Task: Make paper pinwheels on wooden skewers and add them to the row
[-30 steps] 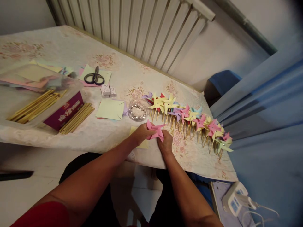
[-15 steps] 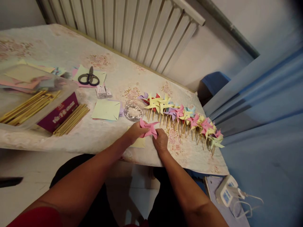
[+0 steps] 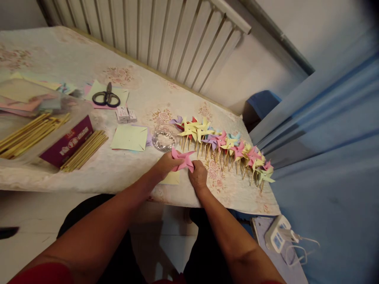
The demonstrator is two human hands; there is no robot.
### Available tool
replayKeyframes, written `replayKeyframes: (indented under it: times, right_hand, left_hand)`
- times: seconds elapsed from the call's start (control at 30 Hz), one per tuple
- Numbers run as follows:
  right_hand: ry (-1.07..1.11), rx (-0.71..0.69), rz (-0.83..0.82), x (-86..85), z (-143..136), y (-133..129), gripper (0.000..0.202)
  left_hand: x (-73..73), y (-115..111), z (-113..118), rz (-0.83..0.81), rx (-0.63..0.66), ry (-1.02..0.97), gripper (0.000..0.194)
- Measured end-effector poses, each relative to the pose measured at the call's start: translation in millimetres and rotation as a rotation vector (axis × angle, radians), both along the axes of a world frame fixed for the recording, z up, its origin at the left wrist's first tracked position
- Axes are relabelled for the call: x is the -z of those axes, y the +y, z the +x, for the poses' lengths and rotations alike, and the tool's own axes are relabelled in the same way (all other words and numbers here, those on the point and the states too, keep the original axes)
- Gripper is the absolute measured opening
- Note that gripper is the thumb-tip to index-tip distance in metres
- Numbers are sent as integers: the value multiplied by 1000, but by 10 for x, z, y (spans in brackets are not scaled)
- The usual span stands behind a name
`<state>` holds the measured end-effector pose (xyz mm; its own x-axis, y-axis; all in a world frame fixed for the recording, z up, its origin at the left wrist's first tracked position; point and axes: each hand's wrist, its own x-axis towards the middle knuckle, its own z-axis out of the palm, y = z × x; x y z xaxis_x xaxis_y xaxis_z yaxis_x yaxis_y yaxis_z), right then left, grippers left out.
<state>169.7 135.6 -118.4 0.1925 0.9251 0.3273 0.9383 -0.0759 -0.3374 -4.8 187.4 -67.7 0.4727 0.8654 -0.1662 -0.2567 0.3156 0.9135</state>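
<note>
A pink paper pinwheel (image 3: 184, 159), its blades folded in, is between my two hands above the table's front edge. My left hand (image 3: 166, 165) is closed on its left side, thumb lying over the paper. At its right edge my right hand (image 3: 199, 174) is closed, with the fingertips mostly hidden behind the paper. Under the hands lies a pale yellow paper square (image 3: 171, 178). Just beyond them sits a round clear dish of small shiny pins (image 3: 164, 140). A row of finished pinwheels (image 3: 222, 142) on sticks, in several colours, stretches off to the right.
Cut pale green paper squares (image 3: 130, 138) lie left of the dish, near small white boxes (image 3: 126, 114). Black-handled scissors (image 3: 107, 97) rest on more paper. A clear plastic bin (image 3: 32, 159) and bundled wooden sticks (image 3: 85, 152) stand left. A power strip (image 3: 277, 234) is at lower right.
The whole view has shifted slightly, so things sit a little further left. Both hands keep their hold on the pink pinwheel, with hardly any other movement.
</note>
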Motion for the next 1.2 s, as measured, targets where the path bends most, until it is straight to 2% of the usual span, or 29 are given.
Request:
replayKeyframes:
  times: [0.17,0.43,0.93,1.2]
  right_hand:
    - [-2,-6,-13,-10,2,-4,20]
    - [-6,-8,-13,-25,-3,-6,19]
    - [23,-42,28,-6,21,-20,10]
    - [47,-67,60,36,49,-24,9]
  left_hand:
    - [-25,-15,6,1,19,17,28]
    - [23,-4,24,4,5,11,24]
    - [-59,-25,73,-32,5,-7,28]
    - [-55,-35,123,-24,33,-27,26]
